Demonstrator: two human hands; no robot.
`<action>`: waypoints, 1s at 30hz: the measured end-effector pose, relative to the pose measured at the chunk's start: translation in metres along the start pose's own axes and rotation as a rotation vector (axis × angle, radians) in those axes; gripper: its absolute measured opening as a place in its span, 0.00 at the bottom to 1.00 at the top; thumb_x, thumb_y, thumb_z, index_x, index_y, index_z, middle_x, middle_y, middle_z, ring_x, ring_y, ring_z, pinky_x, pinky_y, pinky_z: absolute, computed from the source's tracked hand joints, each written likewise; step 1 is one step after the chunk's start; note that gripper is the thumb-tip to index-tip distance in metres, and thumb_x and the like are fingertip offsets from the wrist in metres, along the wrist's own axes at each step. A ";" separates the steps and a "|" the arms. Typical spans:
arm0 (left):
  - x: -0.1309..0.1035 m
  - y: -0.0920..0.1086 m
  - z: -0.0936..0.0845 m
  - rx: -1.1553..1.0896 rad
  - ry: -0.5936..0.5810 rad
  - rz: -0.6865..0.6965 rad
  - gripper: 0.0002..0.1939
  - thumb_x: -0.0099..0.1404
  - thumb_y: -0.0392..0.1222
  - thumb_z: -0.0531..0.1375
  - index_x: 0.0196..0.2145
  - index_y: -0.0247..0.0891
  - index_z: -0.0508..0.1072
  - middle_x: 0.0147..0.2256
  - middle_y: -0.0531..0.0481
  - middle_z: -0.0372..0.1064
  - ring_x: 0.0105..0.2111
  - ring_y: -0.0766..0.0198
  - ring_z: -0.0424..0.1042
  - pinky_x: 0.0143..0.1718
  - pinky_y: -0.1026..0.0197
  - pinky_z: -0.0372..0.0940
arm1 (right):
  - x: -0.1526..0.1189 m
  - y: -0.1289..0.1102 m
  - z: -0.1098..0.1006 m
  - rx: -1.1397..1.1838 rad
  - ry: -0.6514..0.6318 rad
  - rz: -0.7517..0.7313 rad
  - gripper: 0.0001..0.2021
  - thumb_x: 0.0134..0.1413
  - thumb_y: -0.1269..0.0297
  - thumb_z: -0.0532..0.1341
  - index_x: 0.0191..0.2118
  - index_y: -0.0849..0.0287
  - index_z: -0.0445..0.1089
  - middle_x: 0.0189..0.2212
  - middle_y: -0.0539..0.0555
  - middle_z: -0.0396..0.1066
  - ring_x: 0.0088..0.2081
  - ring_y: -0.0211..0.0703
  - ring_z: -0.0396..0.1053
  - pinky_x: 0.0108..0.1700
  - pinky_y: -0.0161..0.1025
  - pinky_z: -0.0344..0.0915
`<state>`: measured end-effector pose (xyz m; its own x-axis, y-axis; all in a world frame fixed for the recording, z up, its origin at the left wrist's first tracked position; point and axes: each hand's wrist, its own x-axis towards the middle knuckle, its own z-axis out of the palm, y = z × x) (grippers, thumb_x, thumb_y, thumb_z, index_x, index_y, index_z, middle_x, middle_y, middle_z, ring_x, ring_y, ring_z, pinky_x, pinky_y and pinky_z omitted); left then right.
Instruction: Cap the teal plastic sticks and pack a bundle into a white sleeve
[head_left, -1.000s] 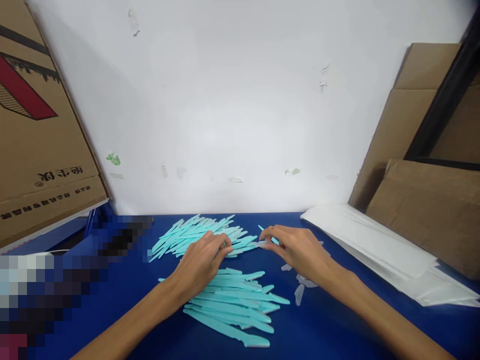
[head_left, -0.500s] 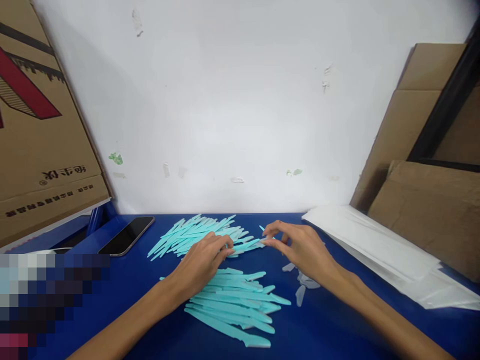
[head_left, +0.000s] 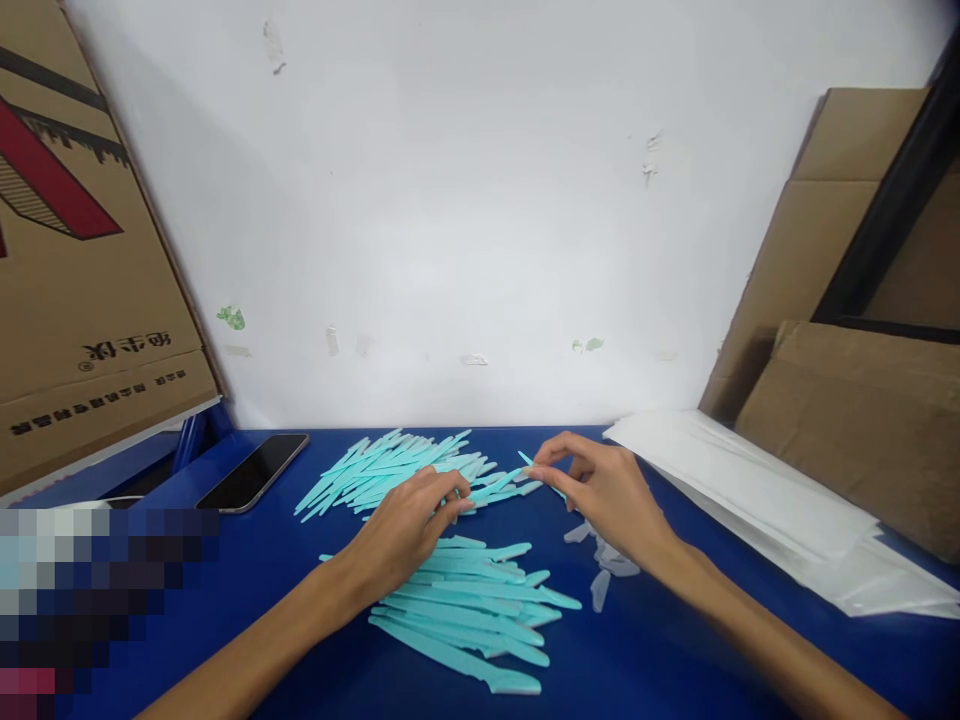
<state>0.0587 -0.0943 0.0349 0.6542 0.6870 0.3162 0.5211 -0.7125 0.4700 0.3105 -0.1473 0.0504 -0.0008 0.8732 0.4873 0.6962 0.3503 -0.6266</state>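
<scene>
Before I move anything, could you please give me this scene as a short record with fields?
Surface: blue table against a white wall
Left hand: fingers curled at the far pile of teal sticks; exact hold hidden
Right hand: thumb and forefinger pinched at the end of a teal stick
Nearer the person: second pile of teal sticks
Below right hand: loose translucent pieces
Left side: phone, printed cardboard box
Right side: white sheets, brown cardboard

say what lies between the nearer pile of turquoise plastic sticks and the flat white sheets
In the head view: small, flat, translucent pieces on the blue tabletop, plus the person's right forearm.
</scene>
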 end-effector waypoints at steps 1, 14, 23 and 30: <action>0.000 0.000 0.000 0.000 0.001 0.002 0.10 0.74 0.46 0.51 0.39 0.42 0.69 0.33 0.53 0.70 0.37 0.60 0.67 0.37 0.60 0.59 | 0.000 0.000 0.000 0.031 -0.005 0.001 0.12 0.59 0.49 0.62 0.35 0.53 0.73 0.33 0.49 0.79 0.18 0.36 0.67 0.26 0.38 0.65; 0.000 -0.007 0.000 0.021 0.137 0.131 0.15 0.76 0.45 0.47 0.44 0.40 0.72 0.38 0.48 0.73 0.37 0.59 0.66 0.42 0.56 0.61 | 0.003 -0.003 -0.006 0.146 -0.055 0.038 0.15 0.56 0.48 0.64 0.34 0.55 0.73 0.35 0.52 0.78 0.17 0.35 0.67 0.23 0.36 0.65; 0.000 -0.008 -0.004 0.085 0.179 0.193 0.15 0.76 0.41 0.47 0.42 0.38 0.73 0.33 0.49 0.72 0.34 0.60 0.65 0.39 0.58 0.60 | 0.001 -0.006 -0.005 0.153 -0.056 0.051 0.12 0.56 0.51 0.64 0.34 0.54 0.73 0.35 0.50 0.78 0.18 0.34 0.67 0.23 0.36 0.65; -0.004 -0.004 0.006 -0.026 0.158 0.179 0.12 0.76 0.41 0.49 0.43 0.39 0.71 0.35 0.50 0.70 0.33 0.64 0.67 0.35 0.62 0.61 | -0.005 -0.008 0.009 0.296 -0.115 0.084 0.13 0.55 0.50 0.65 0.34 0.56 0.73 0.32 0.50 0.76 0.17 0.33 0.65 0.20 0.33 0.61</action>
<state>0.0570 -0.0947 0.0270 0.6399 0.5654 0.5205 0.3891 -0.8224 0.4150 0.2978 -0.1517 0.0474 -0.0451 0.9299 0.3650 0.4584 0.3439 -0.8195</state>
